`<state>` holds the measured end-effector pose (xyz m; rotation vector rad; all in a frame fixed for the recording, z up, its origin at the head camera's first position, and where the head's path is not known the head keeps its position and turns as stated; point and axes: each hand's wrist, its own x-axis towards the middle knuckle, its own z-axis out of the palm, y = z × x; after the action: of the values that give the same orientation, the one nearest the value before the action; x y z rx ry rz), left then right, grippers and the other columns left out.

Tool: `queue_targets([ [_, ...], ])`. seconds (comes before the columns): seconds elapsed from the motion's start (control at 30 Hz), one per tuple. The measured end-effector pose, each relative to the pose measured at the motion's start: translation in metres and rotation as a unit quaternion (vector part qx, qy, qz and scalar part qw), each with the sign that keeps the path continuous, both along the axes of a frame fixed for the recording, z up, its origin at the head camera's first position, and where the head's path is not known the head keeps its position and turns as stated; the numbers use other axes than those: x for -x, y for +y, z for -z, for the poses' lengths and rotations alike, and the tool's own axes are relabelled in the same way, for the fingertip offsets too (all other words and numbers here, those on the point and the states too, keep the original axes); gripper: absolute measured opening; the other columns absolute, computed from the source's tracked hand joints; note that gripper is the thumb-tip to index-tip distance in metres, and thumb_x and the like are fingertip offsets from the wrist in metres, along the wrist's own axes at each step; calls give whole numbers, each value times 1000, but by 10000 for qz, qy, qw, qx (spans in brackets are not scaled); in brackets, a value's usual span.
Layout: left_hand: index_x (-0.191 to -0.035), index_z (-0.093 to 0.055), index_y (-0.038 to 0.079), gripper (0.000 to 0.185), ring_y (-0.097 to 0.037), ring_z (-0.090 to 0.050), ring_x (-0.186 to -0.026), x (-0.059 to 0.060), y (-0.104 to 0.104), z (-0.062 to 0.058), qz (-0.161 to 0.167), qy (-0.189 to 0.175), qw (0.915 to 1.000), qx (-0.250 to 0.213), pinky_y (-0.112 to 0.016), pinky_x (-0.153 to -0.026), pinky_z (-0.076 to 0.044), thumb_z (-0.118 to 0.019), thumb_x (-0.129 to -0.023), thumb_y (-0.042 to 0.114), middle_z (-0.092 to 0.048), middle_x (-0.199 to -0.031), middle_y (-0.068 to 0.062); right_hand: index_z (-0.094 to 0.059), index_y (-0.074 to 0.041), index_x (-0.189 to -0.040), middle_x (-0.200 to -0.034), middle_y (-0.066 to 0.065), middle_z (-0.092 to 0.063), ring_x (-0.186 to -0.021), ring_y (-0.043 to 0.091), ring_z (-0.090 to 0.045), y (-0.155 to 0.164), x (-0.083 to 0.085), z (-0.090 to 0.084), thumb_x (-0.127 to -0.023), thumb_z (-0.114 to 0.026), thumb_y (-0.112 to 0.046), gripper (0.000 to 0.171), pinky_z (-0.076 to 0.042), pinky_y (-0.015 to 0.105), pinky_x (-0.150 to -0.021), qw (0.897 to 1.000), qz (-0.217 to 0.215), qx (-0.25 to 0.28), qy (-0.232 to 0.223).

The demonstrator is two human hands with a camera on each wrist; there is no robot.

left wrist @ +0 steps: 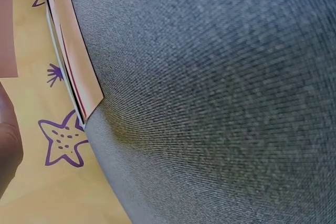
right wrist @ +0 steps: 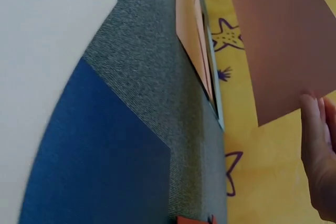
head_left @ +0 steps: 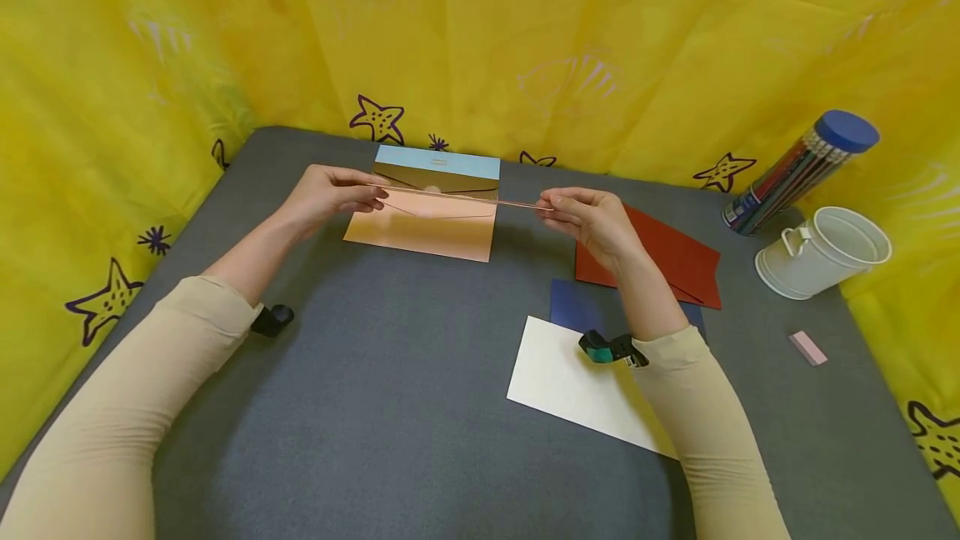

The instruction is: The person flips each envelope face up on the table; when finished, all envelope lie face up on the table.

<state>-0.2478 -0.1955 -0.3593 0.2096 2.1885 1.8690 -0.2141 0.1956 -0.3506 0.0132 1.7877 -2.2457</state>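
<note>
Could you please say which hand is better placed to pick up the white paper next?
Likely the right hand: it is nearer the white paper, while the left hand is farther off, by the peach envelope. Both pinch the pink paper, so the right hand should first loosen its grip.

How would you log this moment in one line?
left hand: pinches one end of pink sheet; right hand: pinches other end; pink sheet: held above table; white paper: partly covers blue paper
</note>
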Motion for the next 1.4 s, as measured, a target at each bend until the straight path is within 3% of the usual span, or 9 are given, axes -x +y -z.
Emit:
queue_targets([
  [0.17, -99, -80, 15, 16, -7, -73, -79, 0, -1, 0, -72, -245, 9996, -131, -23, -77, -60, -65, -94, 11, -77, -87, 9, -68, 3, -112, -90, -2, -75, -83, 10, -74, -7, -1, 6, -88, -69, 2, 24, -61, 26, -79, 9979, 245, -593, 66],
  [0.27, -92, -81, 20, 10, -6, -71, -76, 0, 0, 1, -260, -264, 9993, 106, -22, -75, -59, -71, -91, 17, -76, -84, 11, -61, 5, -120, -88, -4, -72, -80, 9, -72, -10, -1, 9, -87, -70, 4, 35, -61, 23, -74, 9961, 262, -835, 55],
  [0.43, -88, -79, 19, 4, -6, -69, -72, 1, 0, 3, -379, -198, 9985, 340, -23, -72, -60, -78, -85, 18, -75, -81, 10, -50, 4, -136, -104, 4, -61, -79, 9, -69, -15, -2, 9, -87, -68, 6, 53, -61, 24, -77, 9927, 321, -1162, 14],
  [0.57, -104, -68, 9, 20, -5, -69, -71, 2, -3, 1, -209, -253, 9982, 492, -24, -72, -60, -76, -86, 13, -74, -78, 11, -46, 2, -143, -118, 11, -56, -79, 7, -69, -20, -4, 9, -87, -67, 6, 60, -60, 24, -79, 9867, 292, -1600, -26],
  [0.73, -131, -50, 3, 51, -6, -69, -75, 4, -10, -1, 131, -502, 9931, 1051, -25, -77, -60, -74, -88, 15, -72, -78, 12, -52, 2, -139, -126, 21, -57, -77, 5, -68, -29, -8, 11, -85, -69, 6, 56, -60, 24, -76, 9788, 198, -2038, 64],
  [0.87, -136, -48, -3, 55, -4, -69, -77, 6, -16, 0, 262, -647, 9889, 1311, -25, -78, -60, -73, -89, 15, -72, -80, 15, -53, 2, -138, -128, 23, -58, -82, 9, -67, -33, -9, 12, -83, -71, 7, 58, -61, 23, -76, 9736, -18, -2277, 164],
  [1.1, -120, -56, -9, 39, -4, -66, -70, 7, -25, 5, 254, -679, 9839, 1635, -23, -71, -60, -69, -92, 15, -68, -81, 12, -49, 0, -143, -134, 21, -58, -98, 19, -67, -39, -14, 11, -84, -72, -1, 63, -59, 27, -87, 9600, -758, -2693, 143],
  [1.27, -112, -60, -9, 35, -6, -66, -68, 7, -31, 7, 359, -877, 9765, 1935, -22, -68, -60, -69, -92, 17, -64, -81, 4, -44, 2, -144, -136, 22, -52, -92, 13, -66, -44, -18, 13, -88, -67, -3, 62, -58, 25, -86, 9529, -1462, -2658, -77],
  [1.4, -108, -63, -8, 30, -6, -68, -67, 8, -35, 9, 554, -1073, 9690, 2157, -24, -68, -60, -70, -92, 16, -66, -79, 4, -38, 7, -146, -137, 25, -49, -90, 10, -65, -48, -20, 16, -90, -64, -1, 62, -59, 31, -91, 9544, -1743, -2406, -282],
])
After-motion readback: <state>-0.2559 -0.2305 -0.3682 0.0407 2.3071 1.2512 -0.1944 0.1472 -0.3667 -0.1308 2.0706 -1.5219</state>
